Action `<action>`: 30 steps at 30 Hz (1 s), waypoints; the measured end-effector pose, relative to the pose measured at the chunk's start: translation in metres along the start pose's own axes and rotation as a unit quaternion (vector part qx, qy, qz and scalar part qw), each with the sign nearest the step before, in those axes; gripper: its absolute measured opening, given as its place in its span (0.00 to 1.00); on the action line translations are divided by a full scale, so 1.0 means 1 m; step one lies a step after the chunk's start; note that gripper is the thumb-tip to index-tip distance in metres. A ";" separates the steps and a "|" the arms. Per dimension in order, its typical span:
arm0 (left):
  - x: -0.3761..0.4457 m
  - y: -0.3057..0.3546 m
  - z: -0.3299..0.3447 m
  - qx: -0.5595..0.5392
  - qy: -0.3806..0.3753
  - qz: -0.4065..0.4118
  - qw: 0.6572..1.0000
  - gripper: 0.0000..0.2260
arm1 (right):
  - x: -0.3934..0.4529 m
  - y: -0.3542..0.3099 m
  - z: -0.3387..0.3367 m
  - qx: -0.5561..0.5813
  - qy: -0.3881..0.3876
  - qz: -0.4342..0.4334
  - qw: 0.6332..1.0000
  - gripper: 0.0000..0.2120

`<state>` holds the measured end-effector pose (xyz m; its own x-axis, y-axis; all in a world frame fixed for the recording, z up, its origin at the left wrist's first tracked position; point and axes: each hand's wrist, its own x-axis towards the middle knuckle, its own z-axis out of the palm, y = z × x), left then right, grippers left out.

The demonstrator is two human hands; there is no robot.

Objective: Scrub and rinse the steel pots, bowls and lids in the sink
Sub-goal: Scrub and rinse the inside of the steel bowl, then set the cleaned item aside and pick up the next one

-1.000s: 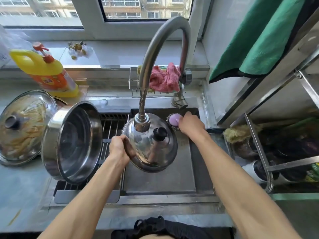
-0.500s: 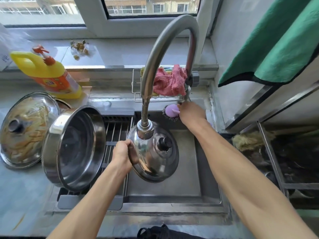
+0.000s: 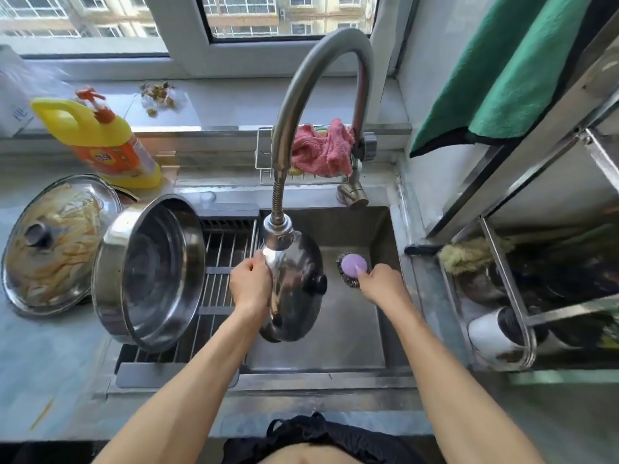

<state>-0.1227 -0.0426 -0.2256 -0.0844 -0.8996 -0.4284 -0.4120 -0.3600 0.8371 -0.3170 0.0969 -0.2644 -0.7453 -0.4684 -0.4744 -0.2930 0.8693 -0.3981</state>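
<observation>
The left hand (image 3: pixel 250 285) is gripping the rim of a steel lid (image 3: pixel 294 289), its fingers curled round the edge, and is holding the lid up on edge in the sink (image 3: pixel 338 343), right under the tap head (image 3: pixel 278 229). The lid's disc is standing nearly upright, its long axis running from the tap head toward the person, and its black knob (image 3: pixel 317 284) is pointing to the right of the tap. No water is visibly running.

The right hand (image 3: pixel 382 284) is reaching to a scourer (image 3: pixel 354 267) with a purple handle, lying in the sink right of the tap; the fingers are closing on it, though how firmly cannot be told.

By the look of it, the job is partly done. A pot (image 3: pixel 150 272) is leaning on its side on the rack (image 3: pixel 221 269) left of the tap and looks clean. A second lid (image 3: pixel 57 242), on the worktop (image 3: pixel 40 380) further left of the tap, is streaked with residue and seems unwashed. The held lid appears to be the piece in hand, about to be scrubbed, with rinsing left to do.
</observation>
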 end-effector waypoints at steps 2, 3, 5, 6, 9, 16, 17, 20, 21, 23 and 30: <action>-0.004 -0.003 0.000 -0.037 0.016 -0.050 0.998 0.20 | -0.015 0.016 0.011 0.038 -0.013 0.022 0.999 0.23; -0.005 -0.003 -0.001 -0.070 0.031 -0.103 0.992 0.17 | -0.023 0.020 0.016 0.066 -0.020 0.039 0.997 0.22; -0.010 -0.004 -0.006 -0.162 0.044 -0.201 0.965 0.09 | -0.038 0.028 0.022 0.129 -0.034 0.084 0.988 0.23; -0.013 -0.007 -0.009 -0.203 0.041 -0.225 0.952 0.07 | -0.046 0.031 0.025 0.173 -0.038 0.110 0.978 0.24; -0.017 -0.017 -0.019 -0.275 0.001 -0.264 0.925 0.13 | -0.061 0.033 0.033 0.367 -0.084 0.174 0.910 0.22; -0.013 -0.026 -0.033 -0.360 -0.044 -0.305 0.881 0.16 | -0.070 0.023 0.021 0.603 -0.138 0.192 0.762 0.04; -0.009 -0.030 -0.032 -0.358 -0.048 -0.310 0.880 0.16 | -0.069 0.024 0.020 0.593 -0.128 0.195 0.771 0.03; -0.004 -0.045 -0.020 -0.332 -0.080 -0.301 0.890 0.19 | -0.077 0.028 0.017 0.679 -0.164 0.197 0.688 0.06; -0.007 -0.046 -0.016 -0.319 -0.100 -0.294 0.896 0.19 | -0.079 0.027 0.014 0.718 -0.175 0.194 0.645 0.09; -0.017 -0.044 -0.010 -0.251 -0.127 -0.259 0.924 0.15 | -0.085 0.024 0.004 0.763 -0.157 0.178 0.601 0.11; -0.020 -0.032 -0.030 0.033 -0.152 -0.074 0.985 0.09 | -0.089 -0.004 -0.023 0.444 0.041 0.034 0.894 0.03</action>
<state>-0.0811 -0.0204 -0.2336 -0.2836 -0.7195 -0.6340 -0.4965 -0.4555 0.7389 -0.2630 0.1384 -0.2026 -0.7955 -0.3743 -0.4764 0.3186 0.4105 -0.8544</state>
